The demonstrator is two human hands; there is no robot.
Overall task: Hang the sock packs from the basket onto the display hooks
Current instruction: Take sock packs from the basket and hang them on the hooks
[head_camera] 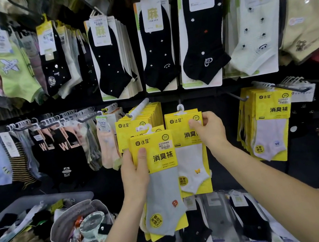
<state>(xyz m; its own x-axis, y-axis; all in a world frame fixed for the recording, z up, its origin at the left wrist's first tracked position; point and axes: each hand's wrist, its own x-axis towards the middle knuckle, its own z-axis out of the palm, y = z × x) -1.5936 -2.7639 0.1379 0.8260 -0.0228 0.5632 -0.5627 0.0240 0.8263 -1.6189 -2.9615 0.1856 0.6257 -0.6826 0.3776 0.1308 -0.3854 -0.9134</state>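
Full yellow-pack hook [140,111] crowds left; dark panel [222,102] free right.

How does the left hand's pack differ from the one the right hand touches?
The grey pack shows a grey sock with a red motif; the white pack a white sock with a yellow motif. The left hand grips the grey pack lower and in front; the right hand pinches the white pack's top corner, higher and behind. Both have yellow cards.

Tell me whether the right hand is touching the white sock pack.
Touching: head view shows the right hand pinching the white sock pack by its header.
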